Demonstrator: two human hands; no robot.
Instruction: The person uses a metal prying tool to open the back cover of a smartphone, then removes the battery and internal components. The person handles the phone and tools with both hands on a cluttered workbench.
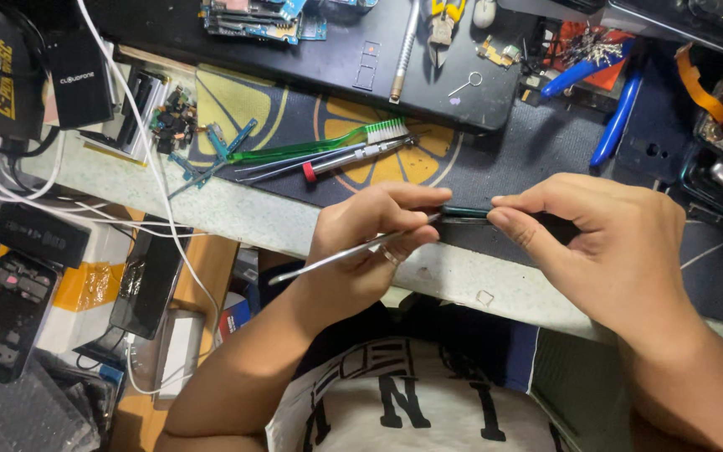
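My left hand (370, 243) grips metal tweezers (328, 259), their tips pointing right toward a thin dark phone held on edge (466, 213). My right hand (604, 243) pinches that phone from the right, thumb and forefinger on its edge. Both hands hover over the front edge of the workbench (453, 280). The phone's body is mostly hidden behind my right hand.
On the dark mat (495, 159) lie a green toothbrush (328, 144), a red-tipped tool (353, 156), a metal rod (404, 50) and blue pens (617, 117). Circuit boards (253, 18) sit at the back. White cables (152, 159), chargers and a phone (148, 280) crowd the left.
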